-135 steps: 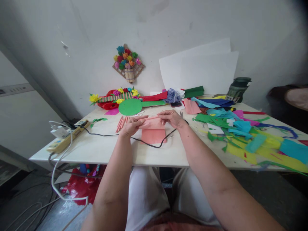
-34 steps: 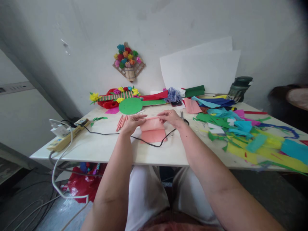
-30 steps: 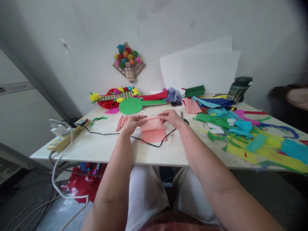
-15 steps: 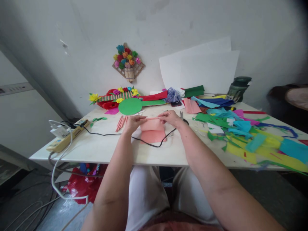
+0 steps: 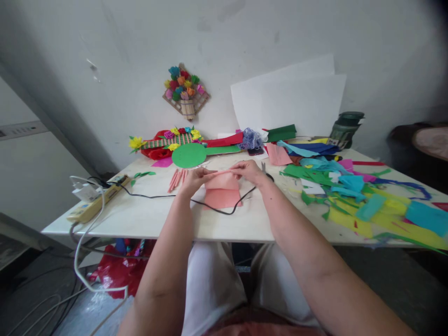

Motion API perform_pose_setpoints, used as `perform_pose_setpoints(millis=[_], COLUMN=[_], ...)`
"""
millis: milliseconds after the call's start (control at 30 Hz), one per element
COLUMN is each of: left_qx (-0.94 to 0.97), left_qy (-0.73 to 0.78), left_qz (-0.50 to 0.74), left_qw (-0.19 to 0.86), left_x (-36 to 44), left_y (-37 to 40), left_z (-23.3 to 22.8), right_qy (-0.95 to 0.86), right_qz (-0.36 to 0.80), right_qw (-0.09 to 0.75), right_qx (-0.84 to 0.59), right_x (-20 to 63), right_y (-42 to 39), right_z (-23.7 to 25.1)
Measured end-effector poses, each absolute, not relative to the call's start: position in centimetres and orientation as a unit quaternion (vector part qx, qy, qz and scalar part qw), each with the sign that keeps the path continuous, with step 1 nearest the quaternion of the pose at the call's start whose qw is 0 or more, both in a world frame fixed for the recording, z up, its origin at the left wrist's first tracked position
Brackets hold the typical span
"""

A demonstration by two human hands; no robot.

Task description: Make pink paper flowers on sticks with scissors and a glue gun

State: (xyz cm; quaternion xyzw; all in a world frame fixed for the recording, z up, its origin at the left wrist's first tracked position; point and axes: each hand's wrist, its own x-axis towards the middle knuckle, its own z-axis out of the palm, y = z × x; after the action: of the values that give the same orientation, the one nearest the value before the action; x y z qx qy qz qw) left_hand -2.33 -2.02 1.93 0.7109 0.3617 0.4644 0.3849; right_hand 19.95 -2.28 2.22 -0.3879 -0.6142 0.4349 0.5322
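Little changed: my left hand (image 5: 196,179) and right hand (image 5: 248,171) stay clamped on far edge of pink paper (image 5: 222,181) — edge now tilts, right end higher. Paper over counter (image 5: 140,217), beside rolls (image 5: 178,179); much unrolled — rolling looks unfinished.

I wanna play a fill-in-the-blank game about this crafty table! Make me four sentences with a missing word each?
1. The pink sheet is held between the left hand and the ____ hand.
2. The cord lying next to the pink sheet is ____.
3. The flat, round piece beyond the hands is ____.
4. The bunch of colourful flowers hangs on the ____.

Missing words: right; black; green; wall.
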Motion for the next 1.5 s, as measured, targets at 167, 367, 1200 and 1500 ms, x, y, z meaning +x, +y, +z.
perform_pose_setpoints(millis=[167,367,1200,1500], left_qx=[0.693,0.676,0.592,0.598], left_qy=[0.349,0.346,0.289,0.297], left_qz=[0.451,0.439,0.482,0.497], left_qw=[0.442,0.480,0.577,0.555], left_x=[-2.55,-2.64,-2.64,-2.92], left_y=[-2.26,-2.49,-2.48,-2.04], left_z=[2.01,2.20,2.20,1.61], right_qy=[-0.618,-0.617,-0.604,-0.557], right_qz=[0.458,0.460,0.463,0.530], right_qw=[0.527,0.528,0.533,0.552], right_qx=[-0.362,-0.359,-0.370,-0.323], right_x=[20.01,19.97,19.67,19.69], right_y=[-2.51,-2.49,-2.56,-3.06], right_z=[2.43,2.39,2.38,2.67])
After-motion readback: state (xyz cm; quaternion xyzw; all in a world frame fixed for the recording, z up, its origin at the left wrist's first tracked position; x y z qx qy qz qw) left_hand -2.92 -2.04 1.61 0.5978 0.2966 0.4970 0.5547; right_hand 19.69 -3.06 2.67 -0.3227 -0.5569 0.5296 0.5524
